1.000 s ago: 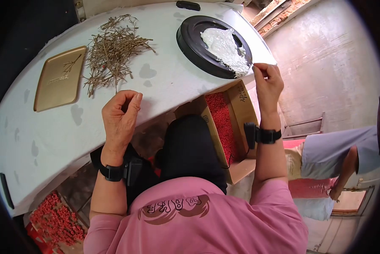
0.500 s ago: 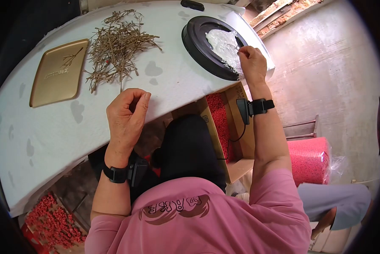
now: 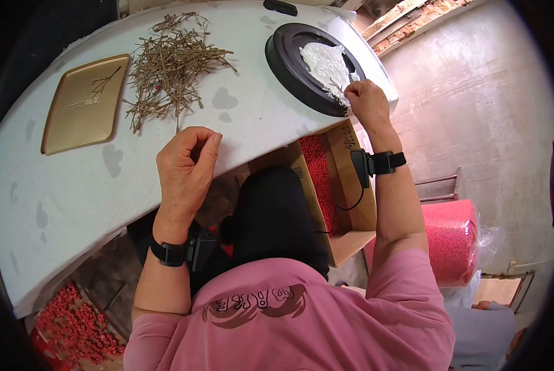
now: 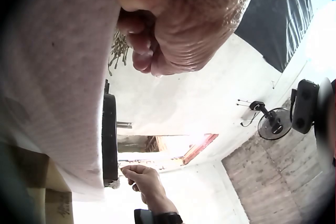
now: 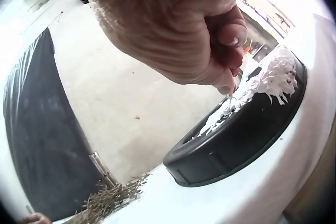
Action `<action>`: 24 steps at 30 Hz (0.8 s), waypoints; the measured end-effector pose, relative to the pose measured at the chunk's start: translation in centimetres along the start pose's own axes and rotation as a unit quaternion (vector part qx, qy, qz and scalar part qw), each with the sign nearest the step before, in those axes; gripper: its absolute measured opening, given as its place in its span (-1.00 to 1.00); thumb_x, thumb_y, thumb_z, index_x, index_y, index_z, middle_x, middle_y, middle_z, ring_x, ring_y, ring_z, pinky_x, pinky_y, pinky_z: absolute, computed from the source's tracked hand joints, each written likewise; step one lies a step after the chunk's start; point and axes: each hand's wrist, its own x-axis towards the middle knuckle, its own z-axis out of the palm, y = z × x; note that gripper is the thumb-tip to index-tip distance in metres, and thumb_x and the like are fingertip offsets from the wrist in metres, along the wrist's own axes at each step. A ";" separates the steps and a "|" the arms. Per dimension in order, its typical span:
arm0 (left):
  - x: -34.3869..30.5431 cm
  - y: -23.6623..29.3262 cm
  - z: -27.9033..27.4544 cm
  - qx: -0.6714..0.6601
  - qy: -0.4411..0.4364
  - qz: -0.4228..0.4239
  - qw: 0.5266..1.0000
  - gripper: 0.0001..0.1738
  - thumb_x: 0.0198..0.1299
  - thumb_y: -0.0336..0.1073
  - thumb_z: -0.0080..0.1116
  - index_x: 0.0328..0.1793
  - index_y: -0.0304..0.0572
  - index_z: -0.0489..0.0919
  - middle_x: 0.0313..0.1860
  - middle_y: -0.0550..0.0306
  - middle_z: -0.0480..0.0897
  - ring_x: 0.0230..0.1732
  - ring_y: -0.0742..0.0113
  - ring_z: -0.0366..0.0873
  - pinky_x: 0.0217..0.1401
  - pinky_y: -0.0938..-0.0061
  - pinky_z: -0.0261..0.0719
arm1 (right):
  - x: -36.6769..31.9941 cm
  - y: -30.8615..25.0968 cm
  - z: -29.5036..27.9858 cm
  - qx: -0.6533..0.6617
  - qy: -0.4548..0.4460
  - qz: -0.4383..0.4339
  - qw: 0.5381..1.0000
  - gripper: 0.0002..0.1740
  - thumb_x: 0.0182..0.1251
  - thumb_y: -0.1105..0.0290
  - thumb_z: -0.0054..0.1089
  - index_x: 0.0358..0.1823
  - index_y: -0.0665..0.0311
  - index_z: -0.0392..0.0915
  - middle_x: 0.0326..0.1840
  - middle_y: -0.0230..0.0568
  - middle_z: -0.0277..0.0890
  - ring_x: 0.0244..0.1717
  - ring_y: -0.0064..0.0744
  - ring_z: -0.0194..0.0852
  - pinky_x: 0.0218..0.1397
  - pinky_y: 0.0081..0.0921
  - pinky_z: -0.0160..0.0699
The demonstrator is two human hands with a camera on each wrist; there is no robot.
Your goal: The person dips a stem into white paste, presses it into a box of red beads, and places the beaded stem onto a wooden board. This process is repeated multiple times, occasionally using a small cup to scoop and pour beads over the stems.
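My right hand (image 3: 368,104) pinches a thin stem (image 3: 337,85) at the near edge of a round black lid-like dish (image 3: 292,79). Thick white paste (image 3: 322,60) lies in the dish, and the stem's end overlaps it in the head view. In the right wrist view the pinching fingertips (image 5: 227,88) are right beside the paste. My left hand (image 3: 185,166) is raised over the table's front edge, fingers curled, thumb laid against the index finger. I cannot tell whether something small is between them. A pile of brown twigs (image 3: 175,68) lies beyond this hand.
A gold tray (image 3: 82,117) with one branched twig stands left of the pile. Below the table edge is a cardboard box (image 3: 355,204) of small red berries (image 3: 316,176). More red berries (image 3: 73,321) lie lower left; a clear bag (image 3: 453,241) of red ones stands right.
My right hand has moved left from the dish's right side to over its edge, then slightly back toward me. My left hand has shifted slightly right. The person in the background has moved lower in view.
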 end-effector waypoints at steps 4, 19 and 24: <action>-0.1 0.0 0.0 -0.002 -0.002 -0.007 1.000 -0.88 0.29 -0.39 0.28 -0.23 -0.33 0.65 -0.50 0.30 0.56 -0.47 0.62 0.39 -0.40 0.64 0.37 | -0.9 0.5 -0.6 0.010 -0.008 -0.007 1.000 -0.85 0.23 0.32 0.22 -0.29 0.10 0.75 -0.18 -0.09 0.61 -0.06 -0.09 0.62 0.06 -0.22 0.58; -0.2 -0.2 0.0 0.016 -0.015 -0.002 1.000 -0.84 0.35 -0.32 0.26 -0.21 -0.28 0.63 -0.46 0.42 0.49 -0.42 0.66 0.32 -0.34 0.70 0.29 | -4.9 3.6 -2.5 0.042 0.014 -0.037 0.998 -0.86 0.27 0.35 0.20 -0.25 0.14 0.72 -0.24 -0.10 0.59 -0.18 -0.05 0.62 -0.05 -0.23 0.59; -0.2 -0.3 0.0 0.020 -0.020 -0.012 1.000 -0.84 0.36 -0.31 0.25 -0.20 -0.28 0.63 -0.45 0.41 0.50 -0.40 0.66 0.33 -0.33 0.70 0.30 | -4.7 4.0 -3.3 0.060 0.124 -0.061 0.989 -0.85 0.27 0.45 0.19 -0.18 0.23 0.69 -0.26 -0.04 0.59 -0.25 -0.01 0.60 -0.12 -0.22 0.57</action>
